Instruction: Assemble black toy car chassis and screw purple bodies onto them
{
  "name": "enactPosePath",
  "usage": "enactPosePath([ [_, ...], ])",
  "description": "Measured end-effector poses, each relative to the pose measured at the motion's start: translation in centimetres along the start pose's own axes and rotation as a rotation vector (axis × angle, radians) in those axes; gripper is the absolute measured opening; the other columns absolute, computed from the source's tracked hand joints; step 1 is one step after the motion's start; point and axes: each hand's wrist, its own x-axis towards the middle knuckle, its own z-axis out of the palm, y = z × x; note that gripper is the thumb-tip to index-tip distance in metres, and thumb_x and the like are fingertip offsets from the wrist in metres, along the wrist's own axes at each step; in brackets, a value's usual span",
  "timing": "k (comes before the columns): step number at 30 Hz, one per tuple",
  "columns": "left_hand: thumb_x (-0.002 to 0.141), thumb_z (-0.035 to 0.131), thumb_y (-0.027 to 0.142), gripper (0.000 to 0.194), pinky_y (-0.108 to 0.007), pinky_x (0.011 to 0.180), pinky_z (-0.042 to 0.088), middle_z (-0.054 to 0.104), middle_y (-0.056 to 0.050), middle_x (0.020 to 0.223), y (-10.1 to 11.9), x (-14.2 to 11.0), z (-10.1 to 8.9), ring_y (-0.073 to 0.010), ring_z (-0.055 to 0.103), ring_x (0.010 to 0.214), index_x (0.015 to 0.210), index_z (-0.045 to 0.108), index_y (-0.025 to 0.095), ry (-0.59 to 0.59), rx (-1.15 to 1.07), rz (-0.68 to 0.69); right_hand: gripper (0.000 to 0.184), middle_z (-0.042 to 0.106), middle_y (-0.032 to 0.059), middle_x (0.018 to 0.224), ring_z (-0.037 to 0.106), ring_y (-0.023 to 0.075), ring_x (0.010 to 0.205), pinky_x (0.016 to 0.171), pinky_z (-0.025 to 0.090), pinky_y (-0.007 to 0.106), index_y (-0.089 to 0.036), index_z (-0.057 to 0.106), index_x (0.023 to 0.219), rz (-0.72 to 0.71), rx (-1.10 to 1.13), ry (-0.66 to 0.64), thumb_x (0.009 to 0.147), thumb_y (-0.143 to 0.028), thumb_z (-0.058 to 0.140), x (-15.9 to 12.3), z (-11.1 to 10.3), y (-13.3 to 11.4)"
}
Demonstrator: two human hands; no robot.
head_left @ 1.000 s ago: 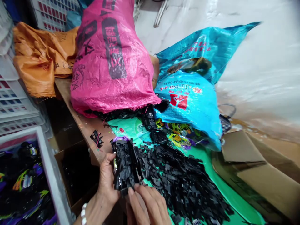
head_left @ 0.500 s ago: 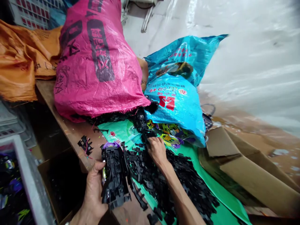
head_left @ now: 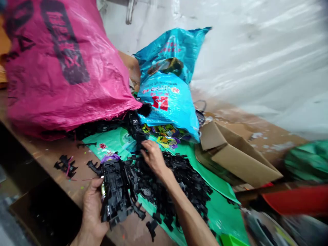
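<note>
My left hand (head_left: 91,208) grips a black plastic toy-car chassis (head_left: 115,189) with a purple piece at its far end, held just above the wooden table's near edge. My right hand (head_left: 153,158) reaches forward with its back to the camera and rests on the far end of a pile of small black plastic parts (head_left: 176,184); its fingers curl down into the parts and are mostly hidden. The pile lies on a green woven sheet (head_left: 220,208).
A large pink woven sack (head_left: 58,65) lies at the back left, spilling black parts. A blue sack (head_left: 169,99) with colourful parts at its mouth sits behind the pile. A flattened cardboard box (head_left: 238,157) lies to the right. A loose black part (head_left: 66,165) rests on the table (head_left: 38,153).
My right hand left the chassis and reached forward into the pile of black parts. The view swung to the right; the left hand still holds the chassis.
</note>
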Motion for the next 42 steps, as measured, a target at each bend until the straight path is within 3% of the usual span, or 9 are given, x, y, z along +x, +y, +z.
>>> enactPosePath([
  [3, 0.08, 0.046, 0.018, 0.028, -0.042, 0.073, 0.059, 0.072, -0.005, 0.061, 0.2, 0.1, 0.1, -0.0268, 0.073, 0.071, 0.065, 0.07, 0.017, 0.083, 0.02, 0.042, 0.032, 0.067, 0.0094, 0.12, 0.053, 0.0217, 0.122, 0.107, 0.04, 0.036, -0.016, 0.067, 0.11, -0.052, -0.008, -0.037, 0.079, -0.025, 0.071, -0.2, 0.3, -1.0],
  [5, 0.076, 0.046, 0.016, 0.027, -0.041, 0.073, 0.059, 0.072, -0.005, 0.06, 0.4, 0.4, -0.2, -0.0268, 0.073, 0.072, 0.069, 0.071, 0.017, 0.108, -0.006, 0.062, 0.037, 0.064, 0.0087, 0.124, 0.051, 0.0194, 0.125, 0.11, 0.038, 0.034, -0.017, 0.063, 0.118, -0.038, -0.018, -0.033, 0.084, -0.032, 0.066, -0.2, -0.3, -0.7],
  [8, 0.069, 0.048, 0.016, 0.031, -0.041, 0.074, 0.059, 0.072, -0.005, 0.06, 0.4, 0.9, -1.2, -0.0284, 0.073, 0.074, 0.085, 0.074, 0.017, 0.059, -0.048, 0.023, 0.029, 0.064, 0.0092, 0.121, 0.056, 0.019, 0.117, 0.104, 0.043, 0.04, -0.017, 0.061, 0.117, 0.068, -0.051, -0.023, 0.093, -0.031, 0.053, -0.1, -1.8, 1.4],
  [10, 0.068, 0.052, 0.017, 0.034, -0.042, 0.074, 0.059, 0.073, -0.005, 0.06, 0.1, 1.0, -1.8, -0.0296, 0.073, 0.074, 0.094, 0.074, 0.016, 0.004, -0.056, 0.026, 0.026, 0.063, 0.0082, 0.116, 0.06, 0.02, 0.107, 0.095, 0.049, 0.044, -0.016, 0.061, 0.112, 0.152, -0.078, -0.06, 0.093, -0.032, 0.053, -0.1, -2.7, 3.3],
  [15, 0.069, 0.053, 0.013, 0.034, -0.041, 0.074, 0.059, 0.074, -0.004, 0.062, -0.6, 0.6, -1.6, -0.0288, 0.073, 0.073, 0.095, 0.075, 0.017, -0.076, -0.052, 0.063, 0.028, 0.063, 0.0066, 0.111, 0.063, 0.0184, 0.095, 0.082, 0.054, 0.038, -0.016, 0.059, 0.112, 0.29, -0.12, -0.18, 0.091, -0.035, 0.057, 0.0, -3.9, 6.1],
  [23, 0.064, 0.052, 0.012, 0.027, -0.041, 0.074, 0.059, 0.072, -0.006, 0.059, -0.4, 0.7, -0.4, -0.0289, 0.073, 0.072, 0.077, 0.076, 0.013, -0.002, -0.075, 0.098, 0.03, 0.062, 0.0075, 0.113, 0.063, 0.0191, 0.098, 0.084, 0.054, 0.04, -0.016, 0.058, 0.114, 0.334, -0.071, -0.298, 0.091, -0.036, 0.056, 3.6, -1.3, 3.3],
  [28, 0.066, 0.06, 0.019, 0.024, -0.042, 0.073, 0.059, 0.074, -0.007, 0.066, -0.8, 1.1, -0.9, -0.0288, 0.072, 0.071, 0.084, 0.075, 0.013, -0.144, -0.045, 0.064, 0.029, 0.064, 0.0064, 0.109, 0.064, 0.0181, 0.095, 0.085, 0.054, 0.04, -0.016, 0.06, 0.111, 0.234, 0.059, -0.286, 0.093, -0.036, 0.054, 3.8, -1.4, 1.7],
  [35, 0.064, 0.064, 0.019, 0.04, -0.041, 0.072, 0.058, 0.075, -0.006, 0.075, -0.7, 1.3, -1.3, -0.0282, 0.072, 0.071, 0.103, 0.072, 0.015, -0.238, -0.032, 0.075, 0.024, 0.065, 0.006, 0.108, 0.063, 0.0184, 0.098, 0.087, 0.052, 0.041, -0.015, 0.062, 0.105, 0.3, 0.009, -0.203, 0.092, -0.034, 0.056, 3.1, -2.6, 3.4],
  [42, 0.065, 0.062, 0.024, 0.04, -0.043, 0.076, 0.057, 0.076, -0.008, 0.077, -0.6, 1.2, -1.5, -0.0307, 0.072, 0.076, 0.102, 0.072, 0.012, -0.34, -0.075, -0.101, 0.024, 0.066, 0.0048, 0.104, 0.064, 0.0179, 0.094, 0.085, 0.053, 0.039, -0.015, 0.063, 0.102, 0.307, -0.006, -0.218, 0.092, -0.035, 0.055, 2.4, -3.4, 3.9],
])
